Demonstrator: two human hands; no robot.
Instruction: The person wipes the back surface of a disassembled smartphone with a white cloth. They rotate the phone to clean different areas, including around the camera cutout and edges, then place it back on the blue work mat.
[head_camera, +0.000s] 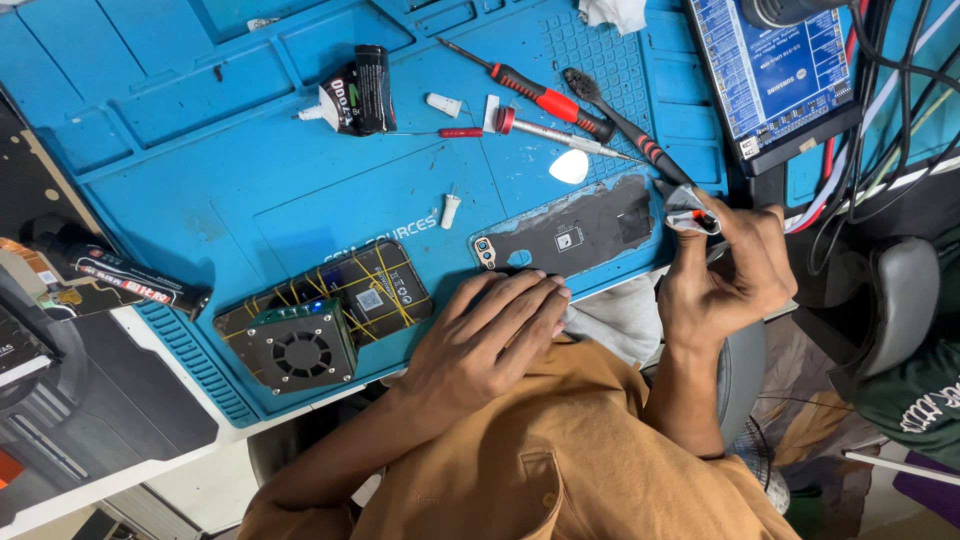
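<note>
A dark phone back panel (570, 235) lies flat on the blue repair mat (200, 170), its camera cutout at the left end. My right hand (725, 275) pinches a small grey cloth (688, 208) against the panel's right end; something red shows at my fingertips. My left hand (490, 340) rests palm down at the mat's near edge, just below the panel, with fingers extended and holding nothing. A white rag (620, 315) lies partly under its fingertips.
A phone bound with yellow bands (385, 285) and a small fan unit (300, 350) sit left of my hands. Behind the panel lie red-handled screwdrivers (545, 98), a black brush (600, 100), a white pick (570, 166) and a glue tube (355, 92). A screen device (775, 70) and cables (880, 130) crowd the right.
</note>
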